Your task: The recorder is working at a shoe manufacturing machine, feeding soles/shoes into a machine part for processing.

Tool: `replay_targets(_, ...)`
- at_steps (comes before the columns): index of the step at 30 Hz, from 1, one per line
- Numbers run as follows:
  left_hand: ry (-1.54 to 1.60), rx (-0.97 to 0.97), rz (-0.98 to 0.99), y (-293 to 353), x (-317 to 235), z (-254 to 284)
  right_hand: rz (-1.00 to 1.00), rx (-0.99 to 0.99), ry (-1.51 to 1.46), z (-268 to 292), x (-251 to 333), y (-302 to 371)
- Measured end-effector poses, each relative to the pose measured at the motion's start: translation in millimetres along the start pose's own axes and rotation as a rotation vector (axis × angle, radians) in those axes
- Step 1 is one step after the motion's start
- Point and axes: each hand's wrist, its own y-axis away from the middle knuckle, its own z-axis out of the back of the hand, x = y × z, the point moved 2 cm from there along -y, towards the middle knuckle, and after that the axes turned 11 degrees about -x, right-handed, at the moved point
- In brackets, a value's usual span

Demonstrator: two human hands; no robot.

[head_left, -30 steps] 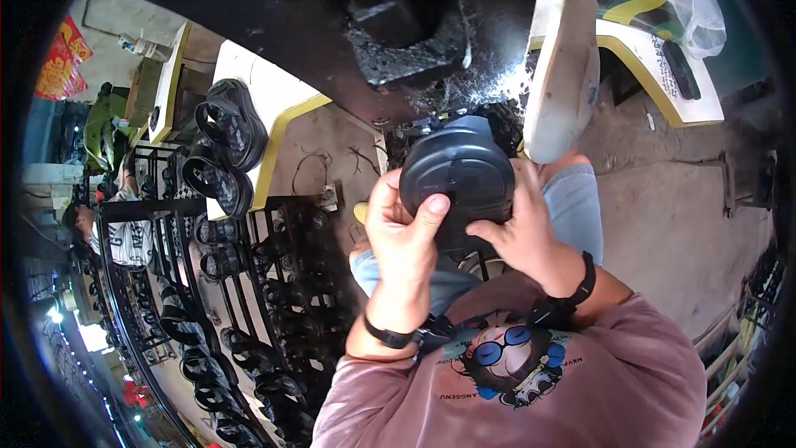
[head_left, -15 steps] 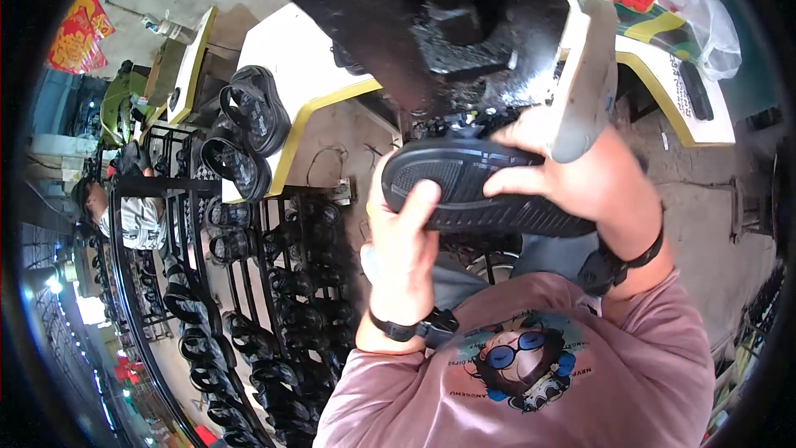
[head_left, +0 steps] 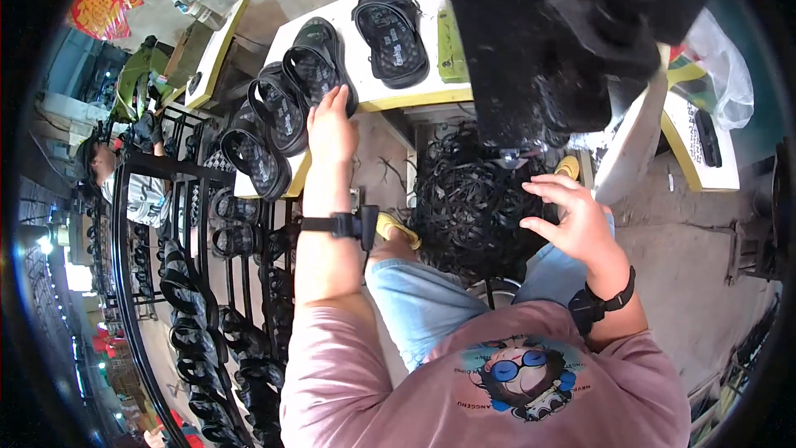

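Note:
My left hand (head_left: 333,131) reaches to the white table's near edge, fingers stretched out against the heel end of a black slide sandal (head_left: 317,62). Its thumb is hidden. Two more black sandals, a middle one (head_left: 279,109) and a near one (head_left: 255,159), lie beside it in a row along the edge. Farther right on the tabletop is another black sandal (head_left: 390,40). My right hand (head_left: 570,214) hovers below the dark machine (head_left: 572,41), fingers and thumb apart, holding nothing. Beneath it lies a heap of thin black trimmings (head_left: 468,199).
A black rack (head_left: 124,232) at the left carries many black sandals. The white table (head_left: 365,87) has a yellow edge. Right of the machine are a pale curved guard (head_left: 634,149) and a side table (head_left: 717,170). Another person (head_left: 137,195) is at the far left.
The sandal that both hands held by the machine is no longer there; my left hand has moved left to a sandal on the table. My right hand has let go. The view has shifted.

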Motion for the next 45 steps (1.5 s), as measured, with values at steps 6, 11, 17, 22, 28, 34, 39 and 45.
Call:
replay_targets(6, 0.174, -0.251, -0.076, 4.5, -77.1, -28.8, -0.025, 0.067, -0.176, -31.3, 9.6, -4.3)
replay_targets(11, 0.182, -0.189, -0.151, 42.9, -94.7, 26.7, -0.112, 0.168, -0.232, -36.5, 19.1, -7.8)
replay_targets(17, 1.472, 0.106, -0.385, 82.1, -169.8, 150.2, 0.133, -0.128, -0.514, -51.3, 0.2, 11.1)
replay_targets(22, 1.535, 0.558, 0.326, 81.4, -183.7, 136.1, 0.237, 0.136, -0.063, 17.7, 58.1, -15.5)
replay_targets(28, 1.702, 0.226, 0.735, 99.7, -250.9, 100.5, 0.525, -0.576, 0.287, 65.9, 59.5, 3.1)
replay_targets(34, 1.956, 0.053, 0.960, 108.3, -276.3, 87.7, 0.020, 0.409, -0.515, 37.8, 16.7, 71.1)
replay_targets(39, 1.979, -0.049, 1.034, 119.6, -260.3, 79.8, -0.417, -0.310, -1.566, 49.4, -69.9, 90.9)
replay_targets(45, 1.941, -0.273, 1.102, 133.8, -194.4, 67.7, -0.444, -0.387, -1.401, 6.0, -48.7, 70.3)
